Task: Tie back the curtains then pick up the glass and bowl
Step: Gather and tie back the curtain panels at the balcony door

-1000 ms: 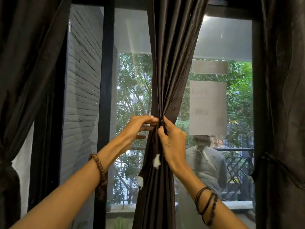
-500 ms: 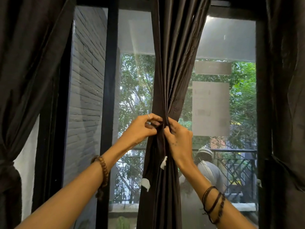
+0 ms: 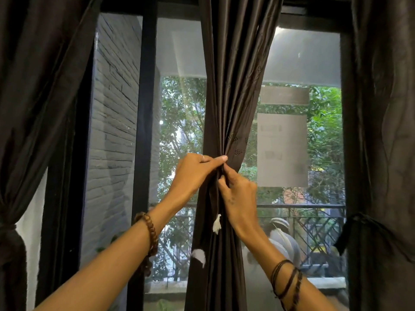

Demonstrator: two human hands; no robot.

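At the middle of the window frame (image 3: 143,131), left hand (image 3: 193,173) and right hand (image 3: 239,198) both pinch the gathered middle curtain (image 3: 233,86) at its waist; if one pinch loosens, the folds may spread again.

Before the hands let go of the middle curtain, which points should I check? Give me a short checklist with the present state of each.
1. Middle curtain gathered at the grip: ok.
2. Left hand pinches the gather: ok.
3. Right hand pinches it too: ok.
4. Knot finished: cannot tell, fingers hide it.
5. Left curtain tied: ok.
6. Right curtain tied: ok.
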